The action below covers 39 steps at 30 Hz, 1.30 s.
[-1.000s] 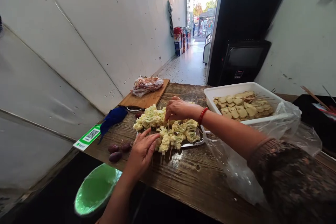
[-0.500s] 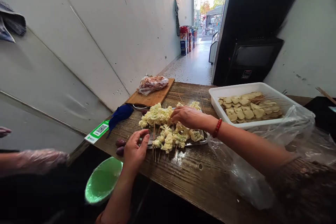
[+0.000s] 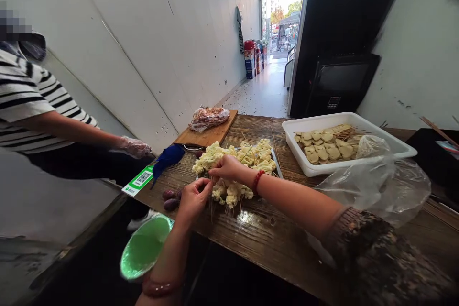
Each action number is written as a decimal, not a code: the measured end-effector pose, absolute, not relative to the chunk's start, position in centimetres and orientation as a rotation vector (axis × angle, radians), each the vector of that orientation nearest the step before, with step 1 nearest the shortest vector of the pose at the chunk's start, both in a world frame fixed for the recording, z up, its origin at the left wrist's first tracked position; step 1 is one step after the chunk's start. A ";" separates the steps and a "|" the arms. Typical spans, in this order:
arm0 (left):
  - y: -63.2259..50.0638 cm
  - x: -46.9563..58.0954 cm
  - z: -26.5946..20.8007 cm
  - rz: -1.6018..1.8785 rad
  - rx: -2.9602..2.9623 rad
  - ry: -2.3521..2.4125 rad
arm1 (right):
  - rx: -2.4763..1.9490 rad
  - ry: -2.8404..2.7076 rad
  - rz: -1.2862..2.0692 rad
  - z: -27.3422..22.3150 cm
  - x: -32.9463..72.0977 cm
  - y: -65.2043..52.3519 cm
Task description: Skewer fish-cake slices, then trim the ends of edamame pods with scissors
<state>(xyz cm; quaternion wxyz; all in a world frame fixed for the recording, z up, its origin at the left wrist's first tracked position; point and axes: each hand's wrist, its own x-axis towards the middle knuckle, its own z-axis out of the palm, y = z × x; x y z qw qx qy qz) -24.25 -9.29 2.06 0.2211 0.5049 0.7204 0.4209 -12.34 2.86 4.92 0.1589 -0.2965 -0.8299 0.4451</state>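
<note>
Pinching a thin wooden skewer (image 3: 212, 213), my left hand (image 3: 195, 198) has its thumb and forefinger together beside the heap of cauliflower (image 3: 211, 155). My right hand (image 3: 229, 169), a red bracelet (image 3: 257, 181) on its wrist, reaches across the florets with its fingertips drawn together just above the left ones; from my end I cannot tell whether that grip is clamped on anything. The cauliflower lies on a metal tray (image 3: 278, 162) in the middle of the wooden worktop (image 3: 251, 236). For writing, I get most from the green-and-white card (image 3: 139, 180) at the worktop's left edge: a square code is plain, but the small lettering below it is unreadable at this size. A blue cloth (image 3: 168, 158) touches it, and near that I see a co-worker's gloved hand (image 3: 136, 147) and striped sleeve. The black appliance (image 3: 344, 81) carries a label (image 3: 333, 101) too small for me to read, as is the print on the stacked boxes (image 3: 250, 63) by the doorway. The white tub (image 3: 306, 168) to the right of the tray, holding skewered pale slices (image 3: 333, 150), shows no lettering I can pick out.
</note>
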 end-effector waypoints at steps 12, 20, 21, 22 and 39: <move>-10.0 -25.8 0.6 0.970 1.681 2.169 | -0.729 -1.678 1.708 6.1 -8.4 3.7; -7.9 -24.5 1.9 0.790 1.796 2.274 | -0.820 -1.645 1.611 7.6 -3.1 5.4; -7.5 -24.4 2.0 0.779 1.802 2.302 | -0.837 -1.648 1.615 7.6 -3.0 5.2; -7.1 -24.3 2.1 0.768 1.808 2.319 | -0.846 -1.652 1.624 7.4 -3.1 4.9; -6.7 -25.1 2.5 1.256 1.466 2.037 | -0.741 -1.730 1.603 5.2 -7.5 2.5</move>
